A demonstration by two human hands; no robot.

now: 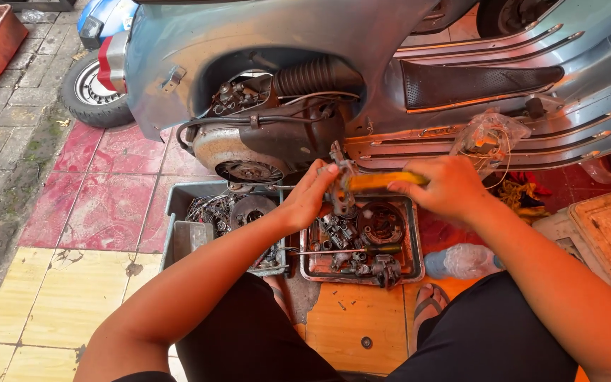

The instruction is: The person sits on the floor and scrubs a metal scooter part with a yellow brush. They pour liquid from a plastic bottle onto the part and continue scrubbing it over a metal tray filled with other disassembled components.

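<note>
A small grey metal engine part is held above the rectangular metal tray of dismantled parts, just in front of the exposed engine of the light blue scooter. The left hand is closed on the part from its left side, with the fingertips pressed against its upper edge. The right hand is wrapped around the yellow handle of a screwdriver, fingers clamped together on it; the tool is laid roughly level, and its working end is set against the part. Whether the tip is seated in a screw cannot be told.

In the tray, a round dark plate, loose fittings and a second long tool are seen. Just to its left a grey plastic bin with wiring and a round disc is placed. A clear plastic bag with small items rests on the scooter's footboard.
</note>
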